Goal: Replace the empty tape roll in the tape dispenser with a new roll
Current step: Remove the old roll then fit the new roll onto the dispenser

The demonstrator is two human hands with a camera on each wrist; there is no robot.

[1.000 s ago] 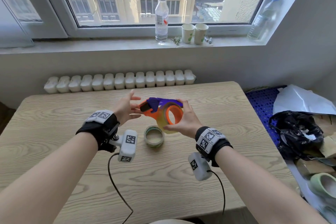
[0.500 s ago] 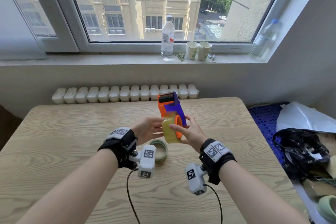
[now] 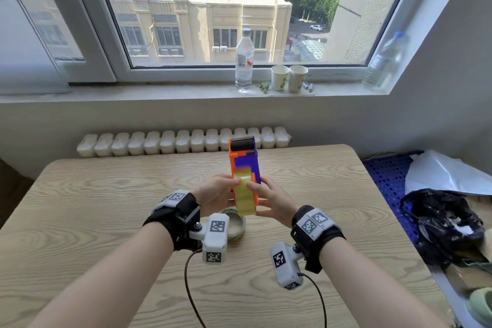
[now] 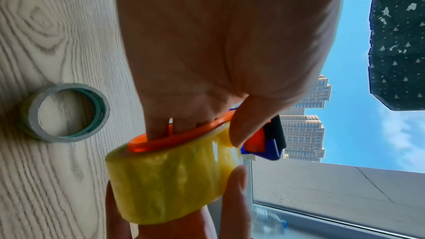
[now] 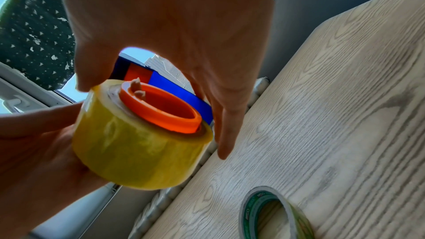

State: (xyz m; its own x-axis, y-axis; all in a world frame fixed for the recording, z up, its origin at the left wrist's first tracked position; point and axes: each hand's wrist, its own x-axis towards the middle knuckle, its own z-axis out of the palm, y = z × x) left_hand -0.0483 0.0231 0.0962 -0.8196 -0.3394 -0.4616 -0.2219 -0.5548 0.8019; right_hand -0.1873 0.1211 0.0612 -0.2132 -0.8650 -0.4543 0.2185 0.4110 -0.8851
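Two hands hold a tape dispenser up above the tabletop.

The left hand [image 3: 217, 194] and right hand [image 3: 274, 201] both grip the yellow tape roll [image 3: 245, 196] on the orange-and-blue dispenser [image 3: 243, 161], which points away toward the window. An empty roll [image 3: 237, 226] lies on the tabletop [image 3: 93, 208].

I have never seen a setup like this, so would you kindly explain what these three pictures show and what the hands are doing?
There is no machine here: a person works with bare hands and wears three cameras. The wide picture comes from the head; the other two look along each wrist toward the fingers.

The left hand and right hand together hold an orange and blue tape dispenser above a wooden table. A full yellow tape roll sits on the dispenser's orange hub. The right thumb rests on the roll's outer face.

The nearly empty old roll lies flat on the table, below the hands. Bottles and two paper cups stand on the windowsill.
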